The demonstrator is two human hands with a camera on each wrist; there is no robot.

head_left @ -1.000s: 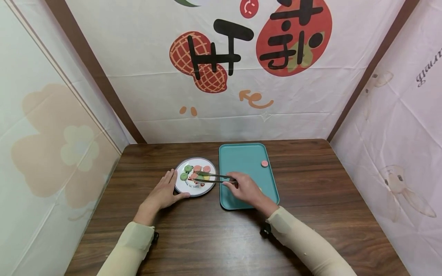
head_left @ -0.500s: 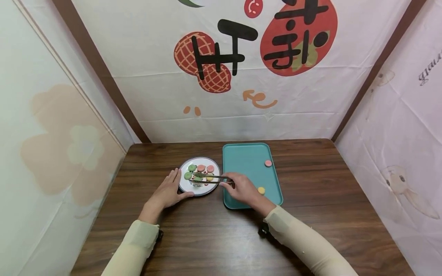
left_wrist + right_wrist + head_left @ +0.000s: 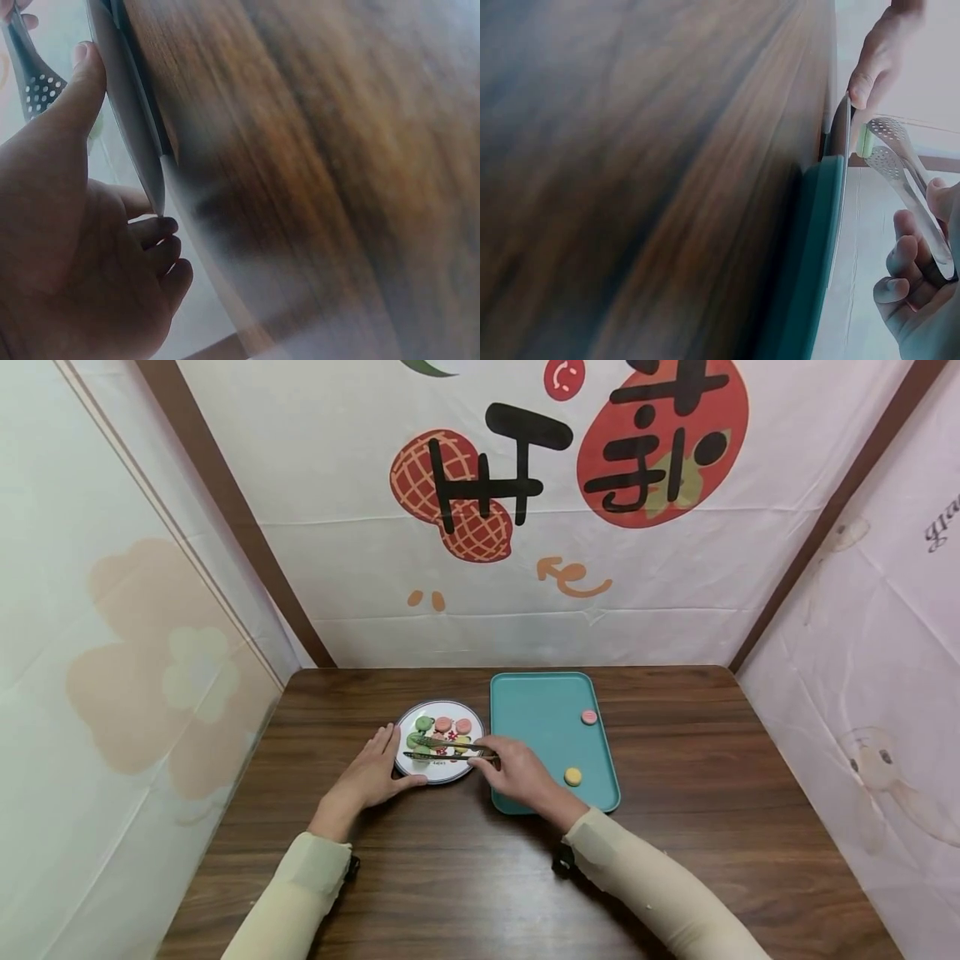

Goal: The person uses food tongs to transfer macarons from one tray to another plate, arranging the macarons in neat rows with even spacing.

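Observation:
My left hand (image 3: 367, 777) lies along the left and near rim of a white plate (image 3: 442, 707), fingers and thumb spread at its edge. My right hand (image 3: 519, 772) holds metal tongs (image 3: 450, 757) that reach left over the plate. A green macaron (image 3: 422, 752) sits between the perforated tong tips, low over the plate. In the right wrist view this green macaron (image 3: 865, 141) is right at the tips, and the tong arms stand apart. More green macarons (image 3: 424, 723), pink macarons (image 3: 463, 726) and a yellow macaron (image 3: 462, 742) lie on the plate, partly hidden by the tongs.
A teal tray (image 3: 540, 706) lies right of the plate, partly beneath my right forearm. On it are a pink macaron (image 3: 588, 717) and a yellow macaron (image 3: 573, 776). The wooden table (image 3: 450, 877) ends at a printed cloth wall (image 3: 645, 635).
The tongs and right hand have moved left across the plate, taking the green macaron toward the other green ones. My left hand stays at the rim; the camera view has shifted slightly.

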